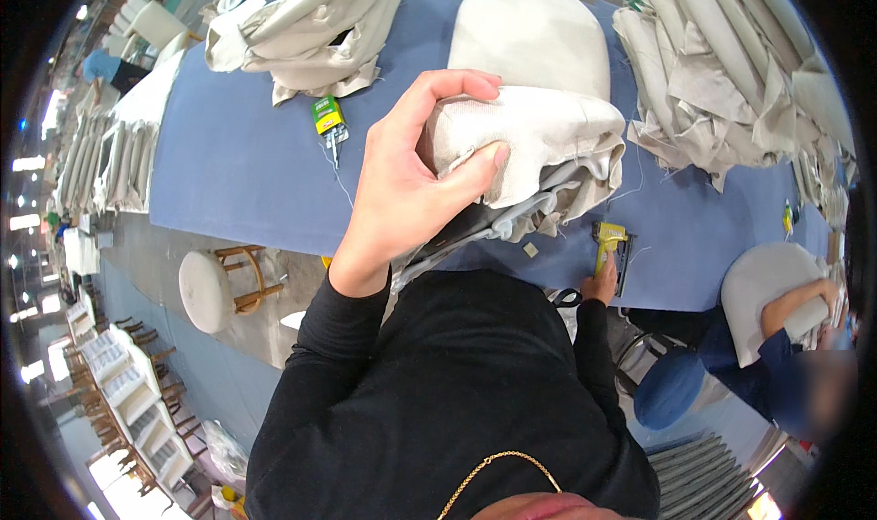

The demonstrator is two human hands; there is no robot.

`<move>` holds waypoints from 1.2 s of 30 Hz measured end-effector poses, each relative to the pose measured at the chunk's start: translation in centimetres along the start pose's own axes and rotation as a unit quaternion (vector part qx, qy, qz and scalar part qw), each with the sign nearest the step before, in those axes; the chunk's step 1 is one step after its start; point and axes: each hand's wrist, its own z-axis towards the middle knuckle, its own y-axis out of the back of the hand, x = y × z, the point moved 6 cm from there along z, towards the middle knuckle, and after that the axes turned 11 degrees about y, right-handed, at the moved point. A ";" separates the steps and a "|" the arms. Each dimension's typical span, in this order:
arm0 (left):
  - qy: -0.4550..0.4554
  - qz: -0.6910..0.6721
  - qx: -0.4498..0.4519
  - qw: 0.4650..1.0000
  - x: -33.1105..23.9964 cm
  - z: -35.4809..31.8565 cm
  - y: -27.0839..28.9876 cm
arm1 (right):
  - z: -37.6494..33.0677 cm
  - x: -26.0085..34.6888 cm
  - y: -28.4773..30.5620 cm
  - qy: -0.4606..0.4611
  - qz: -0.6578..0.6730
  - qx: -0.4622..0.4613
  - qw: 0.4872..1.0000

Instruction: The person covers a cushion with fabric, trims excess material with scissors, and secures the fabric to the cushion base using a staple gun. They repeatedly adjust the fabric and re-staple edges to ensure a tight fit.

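Note:
My left hand (402, 186) grips a cream fabric cover (534, 132), fingers over its top and thumb pressed on the near face. The cover's loose, bunched edge and some grey lining hang toward me. Directly behind it on the table lies a rounded, cream upholstered chair panel (530, 36); whether the two are joined I cannot tell. Low at the table's near edge, my right hand (600, 282) is wrapped round the handle of a yellow and black staple gun (610, 238), well apart from the cover.
Piles of cream covers stand at the table's far left (311, 31) and far right (722, 72). A green and yellow packet (327, 116) lies on the blue table (237, 154). A round stool (206, 291) stands left. At right, a co-worker's arm (795, 305) rests over another cream panel (758, 282).

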 end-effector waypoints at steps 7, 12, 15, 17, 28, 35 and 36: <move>-0.028 0.045 -0.010 0.999 -1.4 0.6 -2.3 | 6.5 -0.4 5.2 -0.269 0.414 0.116 0.862; -0.024 0.046 -0.008 0.999 -1.8 -0.2 -3.6 | 6.9 25.4 21.9 -0.048 0.620 0.024 0.783; -0.029 0.053 0.007 0.998 -1.8 0.1 -4.0 | 4.7 33.2 25.3 -0.027 0.657 0.008 0.754; -0.056 0.067 0.007 0.996 -1.7 0.5 -4.6 | 3.7 35.5 25.1 -0.027 0.675 0.031 0.736; -0.046 0.070 0.003 0.996 -2.5 -0.3 -6.0 | 2.2 38.3 24.9 -0.048 0.708 0.117 0.694; -0.021 0.046 0.019 0.999 -1.9 0.0 -6.2 | 2.2 37.8 23.9 -0.065 0.689 0.052 0.720; -0.015 0.044 0.018 0.999 -2.0 0.0 -6.2 | 2.3 37.8 24.0 -0.063 0.688 0.051 0.721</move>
